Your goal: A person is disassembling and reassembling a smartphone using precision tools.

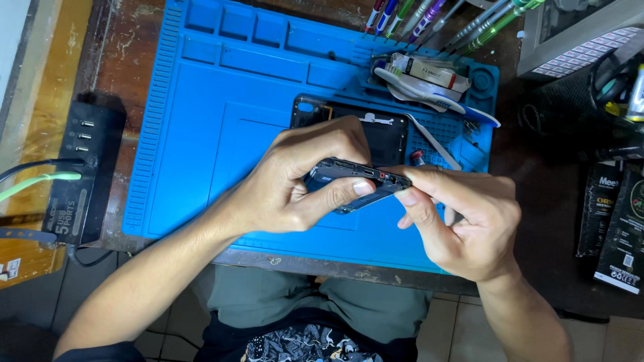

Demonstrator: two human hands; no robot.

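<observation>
A worn wooden counter (121, 40) carries a black USB hub (80, 174) at far left, then a blue repair mat (201, 134). Above it the left hand (288, 181) pinches an opened phone body (355, 182) edge-up (likely to expose its ports); the right hand (463, 221) pinches its other end. A back panel (376, 134) lies beneath; pens (429, 17) stand clear.

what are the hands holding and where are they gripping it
Both hold a dark, opened phone body: left hand grips its left end, right hand pinches its right end.

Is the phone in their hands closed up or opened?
Opened: the phone shows bare internal parts, and a separate dark back panel lies on the mat.
</observation>
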